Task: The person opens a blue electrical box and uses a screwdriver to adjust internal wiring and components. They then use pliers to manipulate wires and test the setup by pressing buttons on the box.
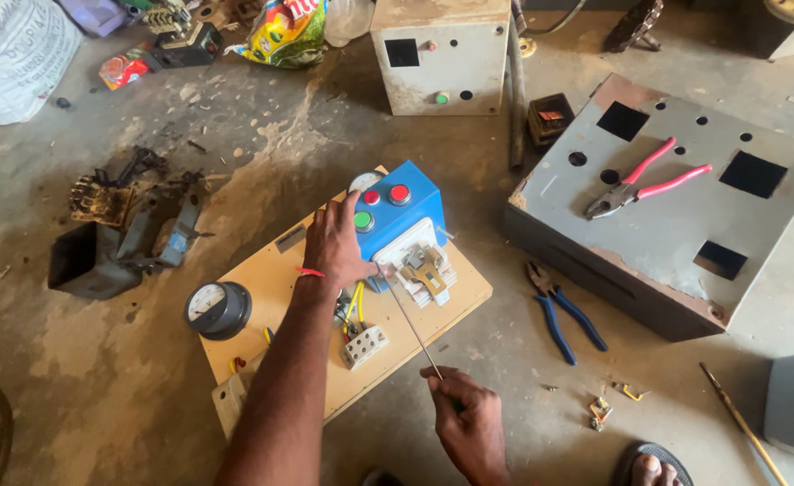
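A blue switch box (412, 212) with red and green buttons stands on a wooden board (454, 303) on the floor. My left hand (336, 243) rests against the box's left side, fingers spread over it. My right hand (471, 421) grips the handle of a long thin screwdriver (410, 321), whose tip reaches the white contactor (426, 270) in front of the blue box. A round black meter (218, 309) and a white terminal block (364, 346) with yellow wires are also fixed to the board.
A grey metal panel box (676, 225) lies at right with red-handled pliers (645, 178) on top; blue-handled pliers (562, 314) lie beside it. A beige enclosure (440, 56) stands behind. Dismantled black parts (113, 238) lie left. A sandalled foot (653, 466) shows at bottom right.
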